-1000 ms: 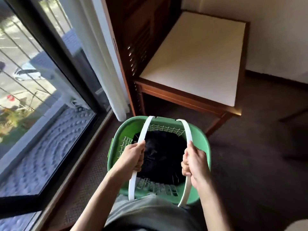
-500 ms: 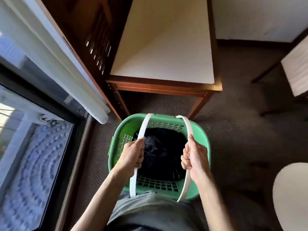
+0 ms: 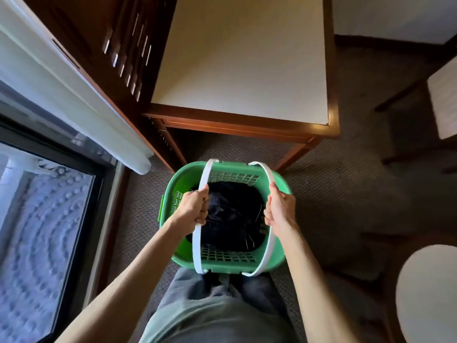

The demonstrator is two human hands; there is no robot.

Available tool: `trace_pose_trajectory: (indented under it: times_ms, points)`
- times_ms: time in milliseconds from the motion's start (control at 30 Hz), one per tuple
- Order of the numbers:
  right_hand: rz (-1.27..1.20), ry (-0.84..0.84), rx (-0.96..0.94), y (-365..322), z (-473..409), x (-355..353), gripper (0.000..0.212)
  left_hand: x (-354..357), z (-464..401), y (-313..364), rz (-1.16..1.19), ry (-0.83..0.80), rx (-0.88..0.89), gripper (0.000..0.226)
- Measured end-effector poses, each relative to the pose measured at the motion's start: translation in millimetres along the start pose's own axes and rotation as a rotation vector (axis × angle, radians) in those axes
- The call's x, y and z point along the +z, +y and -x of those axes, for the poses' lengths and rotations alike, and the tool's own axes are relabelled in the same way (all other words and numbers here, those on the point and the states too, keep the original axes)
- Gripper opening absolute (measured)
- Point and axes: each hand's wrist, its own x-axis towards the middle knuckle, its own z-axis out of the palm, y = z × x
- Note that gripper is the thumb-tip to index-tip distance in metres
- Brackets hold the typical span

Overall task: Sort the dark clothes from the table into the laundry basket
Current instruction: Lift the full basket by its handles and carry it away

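Note:
A green laundry basket hangs in front of me, just short of the table's near edge. Dark clothes lie bunched inside it. My left hand is closed around the left white handle. My right hand is closed around the right white handle. The table has a cream top with a dark wooden frame, and I see nothing on it.
A dark louvred wooden cabinet stands left of the table. A white curtain and a glass door fill the left side. A chair stands at the right, a round white seat at the lower right. Carpet covers the floor.
My view has swung to the right and down, so the table now sits straight ahead. Both hands keep their hold on the basket handles.

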Motion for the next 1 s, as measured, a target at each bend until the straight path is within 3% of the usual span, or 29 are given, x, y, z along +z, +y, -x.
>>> trace_pose_trajectory:
  times_ms: [367,800,1000]
  points:
    - [0.124,-0.084,0.039,-18.0,-83.6,21.4,0.049,22.5,-72.2,17.0,-0.040,0.125,-0.034,0.046]
    - [0.133,-0.004,0.213,-17.1,-112.3,41.5,0.054,36.0,-124.1,16.0,-0.256,0.195,-0.016,0.044]
    - [0.119,-0.061,0.150,1.2,-114.9,62.3,0.055,11.1,-136.5,6.2,-0.159,0.191,-0.037,0.045]
